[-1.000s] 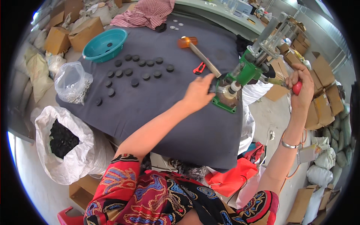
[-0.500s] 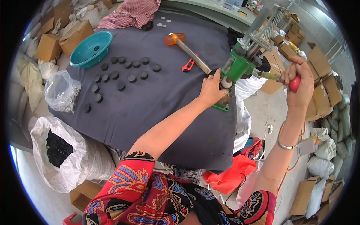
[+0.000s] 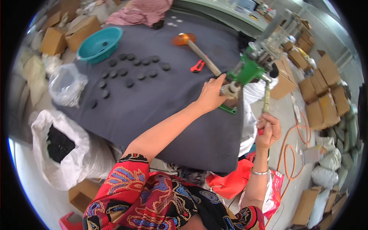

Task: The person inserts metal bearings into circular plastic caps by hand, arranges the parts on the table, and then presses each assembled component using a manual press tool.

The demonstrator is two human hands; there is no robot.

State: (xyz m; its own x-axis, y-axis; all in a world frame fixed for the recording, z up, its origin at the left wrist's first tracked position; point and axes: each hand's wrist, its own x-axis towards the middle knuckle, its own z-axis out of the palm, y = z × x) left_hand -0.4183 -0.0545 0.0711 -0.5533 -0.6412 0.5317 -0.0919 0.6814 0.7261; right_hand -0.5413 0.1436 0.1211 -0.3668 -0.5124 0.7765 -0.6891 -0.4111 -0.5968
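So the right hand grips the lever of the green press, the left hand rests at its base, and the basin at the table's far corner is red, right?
Not quite: the basin is teal, as the head view shows. The right hand does grip the lever of the green press, and the left hand rests at its base.

Brown cardboard boxes (image 3: 322, 96) right, far-left (image 3: 53, 40)

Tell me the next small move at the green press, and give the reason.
Probably raise the lever back up. The right hand grips its handle low beside the table edge, so the green press looks fully pulled down. The left hand rests at the die, ready to take the piece out once it lifts.
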